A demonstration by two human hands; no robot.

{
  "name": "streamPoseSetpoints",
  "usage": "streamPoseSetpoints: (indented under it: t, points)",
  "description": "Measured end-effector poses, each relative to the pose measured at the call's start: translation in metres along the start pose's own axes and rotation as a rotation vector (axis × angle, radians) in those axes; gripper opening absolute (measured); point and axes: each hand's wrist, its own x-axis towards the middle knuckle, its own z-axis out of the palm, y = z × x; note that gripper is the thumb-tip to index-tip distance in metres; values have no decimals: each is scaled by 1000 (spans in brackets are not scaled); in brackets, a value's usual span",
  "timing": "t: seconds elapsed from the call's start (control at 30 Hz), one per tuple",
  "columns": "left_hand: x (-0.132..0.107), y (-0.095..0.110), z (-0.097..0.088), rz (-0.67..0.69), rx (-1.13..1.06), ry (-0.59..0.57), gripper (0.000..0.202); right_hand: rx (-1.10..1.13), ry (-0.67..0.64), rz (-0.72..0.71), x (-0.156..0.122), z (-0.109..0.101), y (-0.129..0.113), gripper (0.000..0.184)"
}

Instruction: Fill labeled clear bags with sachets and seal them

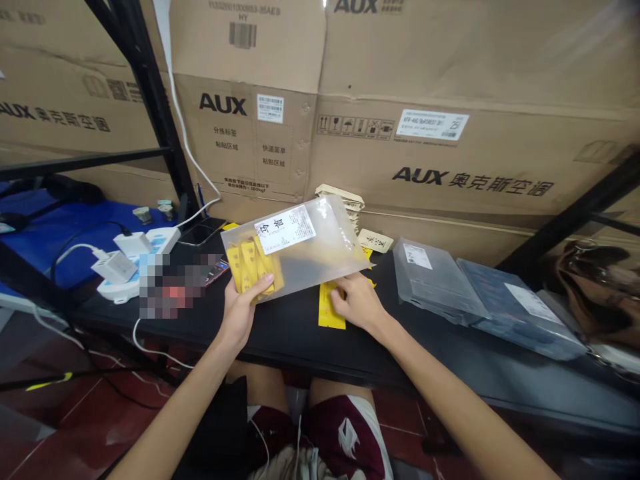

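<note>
My left hand grips the lower left end of a frosted plastic bag, thumb in front. Several yellow packets show through that end, and a white printed label is on its front. The bag tilts up to the right above the black table. Just below its right end, my right hand has curled fingers over a flat yellow slip. Whether the fingertips pinch it is hidden. More yellow shows behind that hand.
Behind the bag stands a stack of cream cards, with a handwritten card beside it. Labelled plastic bags lie right: a clear one and a dark one. A power strip with cables is left. Large cartons wall the back.
</note>
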Motion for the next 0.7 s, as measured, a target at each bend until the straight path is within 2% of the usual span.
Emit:
streamPoseSetpoints:
  t: [0.1, 0.17, 0.27, 0.37, 0.47, 0.6, 0.67, 0.7]
  points:
    - [0, 0, 2, -2, 7, 2, 70, 158, -94, -240, 1, 2, 15, 76]
    - [0, 0, 2, -1, 9, 2, 73, 198, -156, -309, 1, 3, 19, 87]
    - [0, 0, 1, 6, 16, -9, 73, 181, -172, -301, 0, 0, 13, 85]
    - [0, -1, -1, 4, 23, -7, 73, 206, -132, -208, -2, -9, 4, 76]
    - [0, -1, -2, 0, 18, -6, 71, 377, 54, 10, -1, -16, 8, 64]
    - [-1, 0, -2, -2, 8, -15, 67, 784, 487, 372, 6, -25, 30, 53]
    - [-1, 0, -1, -7, 24, -15, 68, 1058, 634, 459, 9, -32, 39, 53]
    - [-1, 1, -1, -10, 36, -14, 70, 1193, 668, 474, 10, -36, 40, 49]
